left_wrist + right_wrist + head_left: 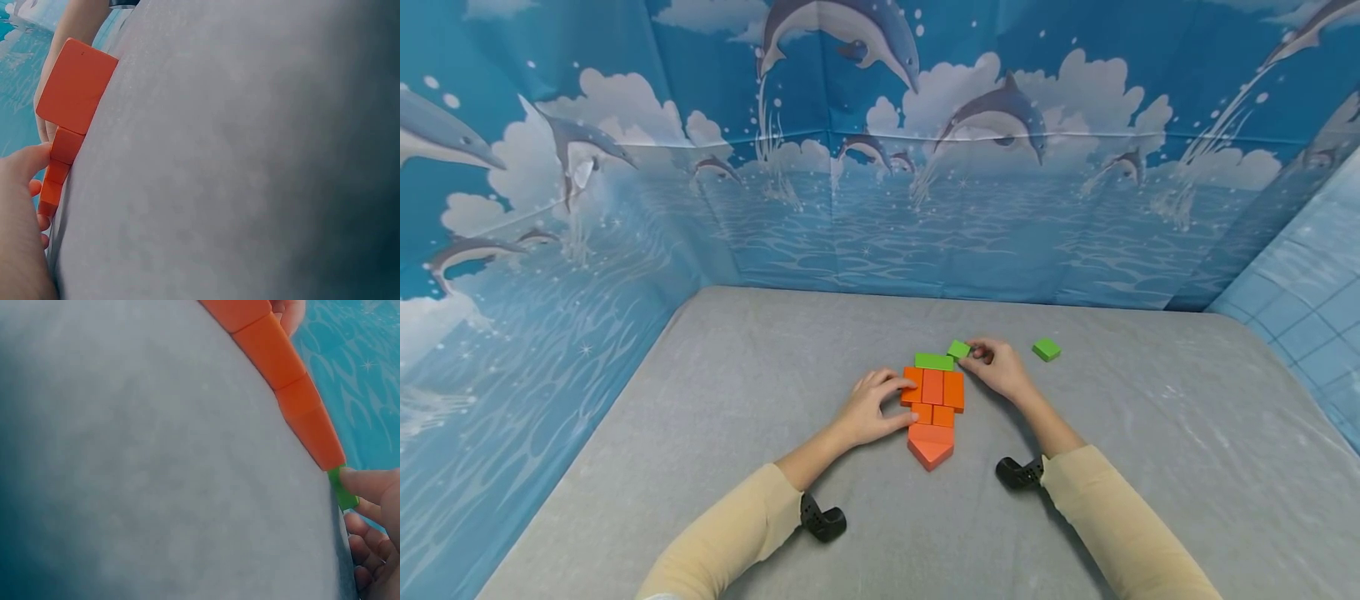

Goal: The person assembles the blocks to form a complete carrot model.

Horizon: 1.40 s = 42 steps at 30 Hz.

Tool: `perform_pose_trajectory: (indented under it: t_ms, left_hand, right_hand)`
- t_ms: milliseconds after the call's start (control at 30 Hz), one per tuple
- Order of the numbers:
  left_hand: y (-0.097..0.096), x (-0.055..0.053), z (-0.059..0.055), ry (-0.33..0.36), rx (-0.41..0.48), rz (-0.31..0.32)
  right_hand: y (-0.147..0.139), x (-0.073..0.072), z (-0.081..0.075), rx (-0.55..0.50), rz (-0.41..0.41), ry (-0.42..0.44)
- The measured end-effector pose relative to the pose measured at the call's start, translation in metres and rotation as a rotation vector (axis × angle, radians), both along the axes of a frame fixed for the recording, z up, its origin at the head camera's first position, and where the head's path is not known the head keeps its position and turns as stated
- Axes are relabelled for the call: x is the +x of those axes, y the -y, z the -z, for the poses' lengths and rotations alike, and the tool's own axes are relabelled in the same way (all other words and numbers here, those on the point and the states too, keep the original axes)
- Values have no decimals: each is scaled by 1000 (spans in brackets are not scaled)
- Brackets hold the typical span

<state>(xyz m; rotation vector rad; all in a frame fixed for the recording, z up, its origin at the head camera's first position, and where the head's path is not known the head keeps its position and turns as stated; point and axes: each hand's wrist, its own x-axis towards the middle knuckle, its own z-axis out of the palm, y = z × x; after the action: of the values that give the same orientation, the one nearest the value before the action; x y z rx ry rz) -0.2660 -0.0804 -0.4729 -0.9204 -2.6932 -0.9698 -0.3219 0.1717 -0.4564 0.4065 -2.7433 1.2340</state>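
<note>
Orange blocks lie together on a grey surface: three upright rectangles, among them the middle block (933, 387), then smaller blocks (943, 416), and a pointed block (931, 454) nearest me. Along their far edge sits a long green block (934, 362). My left hand (868, 410) rests at the left side, forefinger on the left rectangle (910, 393) and thumb touching a smaller block below. With thumb and fingers, my right hand (1000, 371) pinches a small green block (958, 349) at the far right corner of the group. The right wrist view shows the thumb on that green block (345, 495).
Another green block (1047, 349) lies apart, to the right of my right hand. A blue curtain (880, 225) printed with dolphins stands behind the grey tabletop (700, 400) and along its left side. Black wrist mounts (824, 520) sit beneath both forearms.
</note>
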Motion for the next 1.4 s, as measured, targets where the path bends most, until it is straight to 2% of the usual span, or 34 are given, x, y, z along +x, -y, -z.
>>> perform_pose_trajectory:
  t_ms: [500, 633, 733, 900, 967, 1167, 1400]
  left_hand:
    - [1, 0, 1, -1, 1, 2]
    - [1, 1, 1, -4, 2, 5]
    - [1, 1, 1, -15, 0, 5]
    - [1, 1, 1, -30, 9, 10]
    - [2, 1, 1, -28, 16, 13]
    - [2, 0, 2, -14, 12, 5]
    - [1, 0, 2, -15, 13, 5]
  right_hand:
    - [1, 2, -1, -6, 5, 31]
    - [-3, 1, -3, -55, 2, 11]
    - [-16, -1, -8, -72, 7, -36]
    - [-56, -7, -15, -16, 31, -131]
    - [-74, -8, -14, -3, 36, -139]
    - [-112, -6, -5, 66, 24, -80]
    - [-124, -3, -4, 107, -28, 40]
